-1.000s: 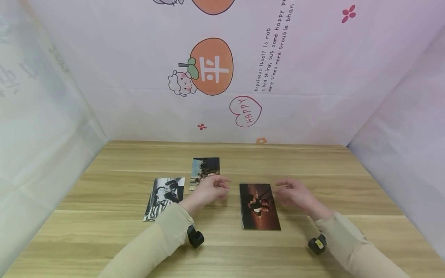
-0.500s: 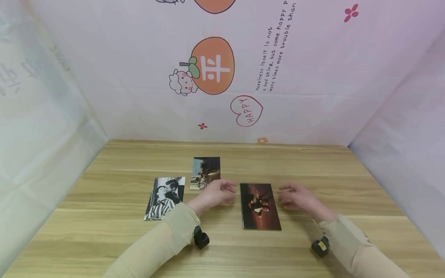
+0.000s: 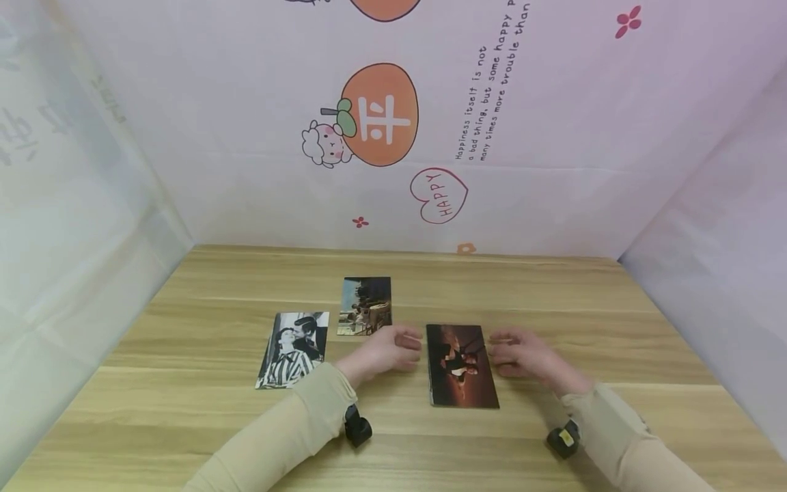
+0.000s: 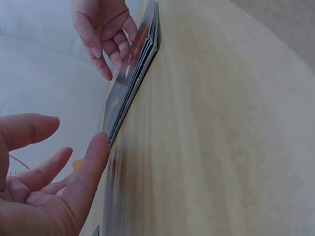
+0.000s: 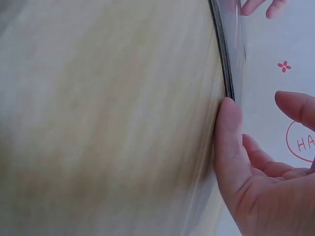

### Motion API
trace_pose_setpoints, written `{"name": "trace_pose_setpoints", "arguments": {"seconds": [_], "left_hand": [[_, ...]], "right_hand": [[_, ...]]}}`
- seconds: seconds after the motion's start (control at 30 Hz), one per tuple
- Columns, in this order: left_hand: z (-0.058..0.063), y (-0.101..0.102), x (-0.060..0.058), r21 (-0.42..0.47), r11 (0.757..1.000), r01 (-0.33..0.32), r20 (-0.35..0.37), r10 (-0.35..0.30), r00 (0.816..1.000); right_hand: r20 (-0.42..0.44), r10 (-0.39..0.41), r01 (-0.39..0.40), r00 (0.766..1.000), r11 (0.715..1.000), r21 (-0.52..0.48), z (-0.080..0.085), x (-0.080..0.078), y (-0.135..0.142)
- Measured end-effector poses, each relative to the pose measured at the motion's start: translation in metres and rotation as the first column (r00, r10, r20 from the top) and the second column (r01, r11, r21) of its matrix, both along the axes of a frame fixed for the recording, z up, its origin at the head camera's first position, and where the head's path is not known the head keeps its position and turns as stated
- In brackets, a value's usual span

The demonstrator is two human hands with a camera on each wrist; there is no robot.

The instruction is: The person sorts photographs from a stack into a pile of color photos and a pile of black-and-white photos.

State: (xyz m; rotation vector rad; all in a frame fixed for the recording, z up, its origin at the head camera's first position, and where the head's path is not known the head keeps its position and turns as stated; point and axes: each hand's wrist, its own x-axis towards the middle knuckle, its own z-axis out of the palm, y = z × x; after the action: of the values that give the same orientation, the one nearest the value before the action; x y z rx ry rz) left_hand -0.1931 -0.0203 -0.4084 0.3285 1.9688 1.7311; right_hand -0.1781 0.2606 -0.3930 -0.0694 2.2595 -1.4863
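Observation:
A stack of photo cards (image 3: 462, 372) lies flat on the wooden table, its top picture reddish-brown with two figures. Several layers show along the stack's edge in the left wrist view. My left hand (image 3: 382, 354) is at the left side of the stack, fingers loosely bent, and the little fingertip (image 4: 101, 140) is right at its edge. On the opposite side is my right hand (image 3: 521, 355), with its little fingertip (image 5: 229, 104) against the edge. Neither hand grips anything.
A black-and-white photo card (image 3: 294, 350) lies left of my left hand. Behind it to the right is a colour photo card (image 3: 365, 305), close to the left fingers. A printed white cloth (image 3: 553, 205) rises at the table's back edge, with pale cloth on both sides.
My left hand has moved right, away from the colour photo card and up to the stack. The right hand drew back slightly, then returned to the stack's right edge.

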Motion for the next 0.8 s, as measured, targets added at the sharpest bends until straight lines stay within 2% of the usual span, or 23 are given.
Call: {"name": "trace_pose_setpoints", "arguments": {"seconds": [0.3, 0.8], "left_hand": [[-0.0017, 0.0037, 0.003, 0.017, 1.0, 0.007, 0.007, -0.007, 1.0], [-0.0039, 0.0086, 0.0045, 0.05, 0.999, 0.004, 0.023, -0.006, 1.0]], "right_hand": [[-0.012, 0.06, -0.059, 0.998, 0.995, 0.079, 0.0049, 0.0037, -0.0051], [-0.037, 0.074, -0.071, 0.997, 0.995, 0.069, 0.0015, 0.0052, -0.0056]]}}
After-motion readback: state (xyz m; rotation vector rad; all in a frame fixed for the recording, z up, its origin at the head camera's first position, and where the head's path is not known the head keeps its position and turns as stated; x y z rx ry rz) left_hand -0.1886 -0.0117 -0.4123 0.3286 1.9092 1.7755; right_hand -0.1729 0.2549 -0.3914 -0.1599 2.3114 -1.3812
